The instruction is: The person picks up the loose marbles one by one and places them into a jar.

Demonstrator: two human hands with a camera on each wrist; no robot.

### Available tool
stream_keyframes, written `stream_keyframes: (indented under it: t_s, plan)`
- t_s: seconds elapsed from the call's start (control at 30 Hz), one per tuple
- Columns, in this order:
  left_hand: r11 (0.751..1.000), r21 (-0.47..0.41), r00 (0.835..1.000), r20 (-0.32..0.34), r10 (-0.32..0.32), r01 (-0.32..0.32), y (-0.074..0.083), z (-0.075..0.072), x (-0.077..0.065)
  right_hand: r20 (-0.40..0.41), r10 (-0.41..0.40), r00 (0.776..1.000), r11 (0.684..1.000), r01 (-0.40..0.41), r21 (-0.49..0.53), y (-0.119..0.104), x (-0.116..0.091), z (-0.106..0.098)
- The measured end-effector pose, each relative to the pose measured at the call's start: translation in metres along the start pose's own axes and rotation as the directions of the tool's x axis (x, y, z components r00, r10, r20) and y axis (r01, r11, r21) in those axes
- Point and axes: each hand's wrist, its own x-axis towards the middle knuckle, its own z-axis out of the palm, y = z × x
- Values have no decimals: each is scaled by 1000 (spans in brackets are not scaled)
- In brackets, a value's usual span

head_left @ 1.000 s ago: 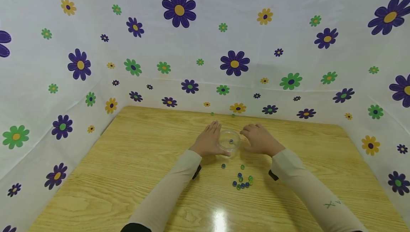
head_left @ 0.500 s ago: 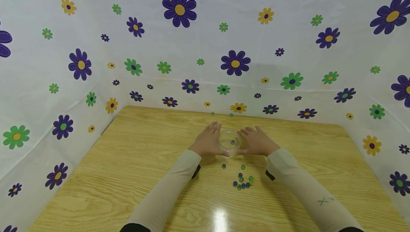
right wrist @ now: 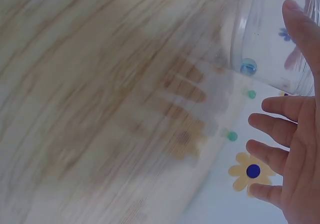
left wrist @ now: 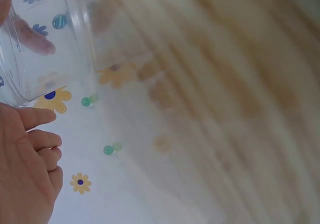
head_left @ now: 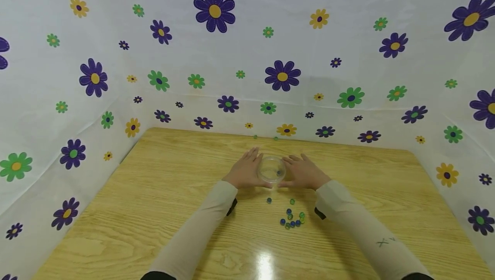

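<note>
A clear round container (head_left: 272,170) stands on the table between both hands, with one bluish marble (head_left: 279,173) inside. My left hand (head_left: 244,171) lies along its left side, thumb stretched across the near side. On the right, my right hand (head_left: 305,172) mirrors this, its thumbtip near the left one. In the right wrist view the right fingers (right wrist: 272,151) spread fairly straight, and the thumb lies against the clear wall. The left fingers (left wrist: 47,156) look relaxed in the left wrist view, with the index finger right at the container's edge.
Nearer the body lie several blue and green marbles (head_left: 292,224) in a loose cluster, with a lone blue marble (head_left: 269,200) and a green marble (head_left: 291,202) just beyond. Two green marbles (head_left: 255,137) sit at the back edge, by the flower-patterned white sheet (head_left: 232,56).
My right hand has come in from the right to the container's side, and the container has shifted slightly left. One green marble at the back edge has rolled left.
</note>
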Motion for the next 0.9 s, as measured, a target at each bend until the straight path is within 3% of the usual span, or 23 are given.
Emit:
stream_keyframes:
  t_s: [0.43,0.6,0.9]
  plan:
    - [1000,-9,999,40,-6,6,-27,-6,-26,54,-29,998,1000,29,7,-32,16,-8]
    - [999,-48,999,44,-2,4,-35,-12,-41,57,-42,997,999,43,-19,-46,20,-10]
    - [999,-5,998,39,47,-47,-39,-9,-66,51,-62,997,991,67,-113,-67,11,-7]
